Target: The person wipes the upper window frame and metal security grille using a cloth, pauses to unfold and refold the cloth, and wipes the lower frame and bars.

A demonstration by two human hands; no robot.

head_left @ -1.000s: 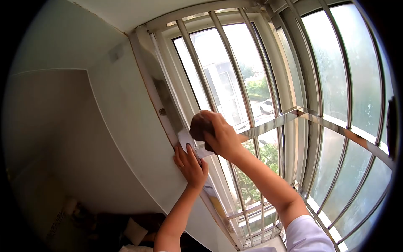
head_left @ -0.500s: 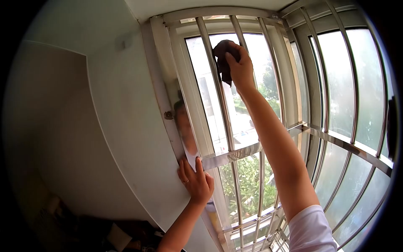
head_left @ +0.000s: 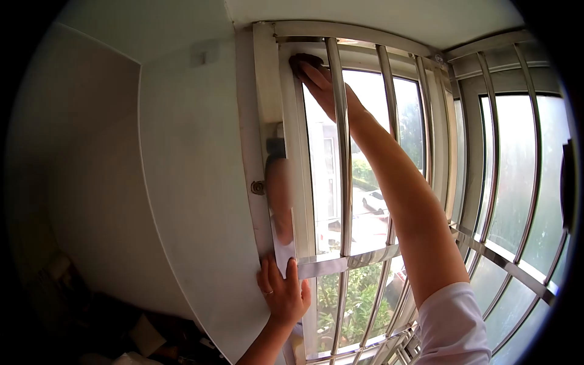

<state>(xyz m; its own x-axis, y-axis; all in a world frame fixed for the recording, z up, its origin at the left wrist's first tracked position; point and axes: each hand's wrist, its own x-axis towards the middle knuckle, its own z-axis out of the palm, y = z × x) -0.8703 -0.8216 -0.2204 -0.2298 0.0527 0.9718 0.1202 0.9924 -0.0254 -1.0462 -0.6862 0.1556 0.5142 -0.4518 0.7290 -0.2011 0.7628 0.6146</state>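
Note:
My right hand (head_left: 322,88) reaches between the upright metal bars, its wrist behind one bar (head_left: 342,152). A dark brown cloth (head_left: 302,61) is under its fingers, pressed against the upper left corner of the white window frame (head_left: 293,109). Lower down, my left hand (head_left: 285,292) rests with fingers extended on the shiny metal side post (head_left: 281,201), beside the end of the flat crossbar (head_left: 322,266). A ring is on one of its fingers. The palm side of both hands is hidden.
More barred window panels (head_left: 517,176) turn off to the right. A pale smooth wall panel (head_left: 188,182) stands at the left, with a round fitting (head_left: 258,188) near its edge. Dark jumbled items lie at the lower left. Outside are plants (head_left: 353,301) and a white car (head_left: 374,201).
My right hand has moved the cloth from the glass between the bars to the frame's upper left corner, passing behind a bar. My left hand stays on the post. The camera view has shifted.

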